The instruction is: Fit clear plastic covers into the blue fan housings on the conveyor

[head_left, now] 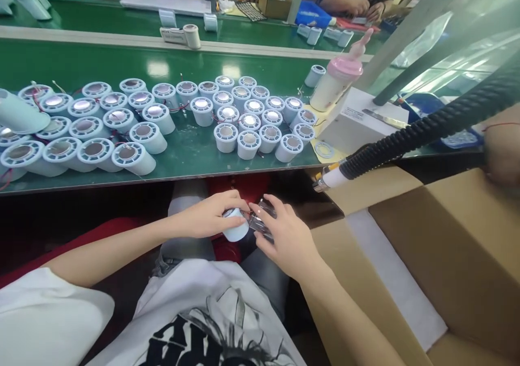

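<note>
Over my lap, my left hand is wrapped round a light blue cylinder, its thumb across the front. Just right of it, my right hand holds a dark, shiny, see-through piece between thumb and fingers. A short red wire shows between the two hands. What the dark piece is cannot be made out. Several similar blue cylinders stand on the green table beyond my hands, many with silvery round centres and thin red wires.
An open cardboard box is at the right. Above it hangs a black ribbed hose. A pink-capped bottle and a white box stand at the table's right. Two people work across the table.
</note>
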The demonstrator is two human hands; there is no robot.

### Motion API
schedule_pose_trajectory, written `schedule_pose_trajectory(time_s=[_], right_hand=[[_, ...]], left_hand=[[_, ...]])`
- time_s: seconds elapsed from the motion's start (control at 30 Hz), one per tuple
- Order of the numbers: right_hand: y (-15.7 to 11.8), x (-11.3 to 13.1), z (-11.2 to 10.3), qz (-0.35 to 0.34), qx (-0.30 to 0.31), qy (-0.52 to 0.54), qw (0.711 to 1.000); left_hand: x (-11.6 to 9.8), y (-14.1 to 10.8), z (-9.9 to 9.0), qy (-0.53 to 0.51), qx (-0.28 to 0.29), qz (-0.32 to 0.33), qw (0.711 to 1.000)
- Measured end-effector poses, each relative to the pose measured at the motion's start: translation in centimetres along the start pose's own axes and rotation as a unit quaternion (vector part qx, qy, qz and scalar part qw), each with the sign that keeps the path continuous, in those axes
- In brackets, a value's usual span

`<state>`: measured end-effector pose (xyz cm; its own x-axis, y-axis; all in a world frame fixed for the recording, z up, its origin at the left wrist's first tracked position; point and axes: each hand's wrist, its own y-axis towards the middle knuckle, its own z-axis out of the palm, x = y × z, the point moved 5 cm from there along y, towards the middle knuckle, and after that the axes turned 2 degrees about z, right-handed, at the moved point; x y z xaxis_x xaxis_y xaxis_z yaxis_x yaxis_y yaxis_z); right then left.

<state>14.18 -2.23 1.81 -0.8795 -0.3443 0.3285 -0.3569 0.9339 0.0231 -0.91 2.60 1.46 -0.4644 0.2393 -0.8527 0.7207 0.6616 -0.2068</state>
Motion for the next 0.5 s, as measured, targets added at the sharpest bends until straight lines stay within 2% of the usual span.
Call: schedule_pose_trajectory(time_s=[0.13, 0.27, 0.37, 0.5], right_hand=[[0.4, -0.6, 0.7, 0.020, 0.060, 0.153, 0.986], [0.8, -1.1, 1.0, 0.028, 0.036, 0.271, 0.962], [0.4, -1.4, 0.6, 0.037, -0.036, 0.261, 0.964], [-0.5, -1.3, -0.3, 0.009, -0.139, 0.137, 0.981]], left_hand=[[-0.3, -0.2, 0.2, 0.022, -0.038, 0.026, 0.999], [-0.3, -0.1, 0.0, -0.001, -0.078, 0.060, 0.995], [0.2, 0.1, -0.3, -0.023, -0.101, 0.068, 0.992], [1.0, 0.3, -0.2, -0.045, -0.092, 0.052, 0.993]])
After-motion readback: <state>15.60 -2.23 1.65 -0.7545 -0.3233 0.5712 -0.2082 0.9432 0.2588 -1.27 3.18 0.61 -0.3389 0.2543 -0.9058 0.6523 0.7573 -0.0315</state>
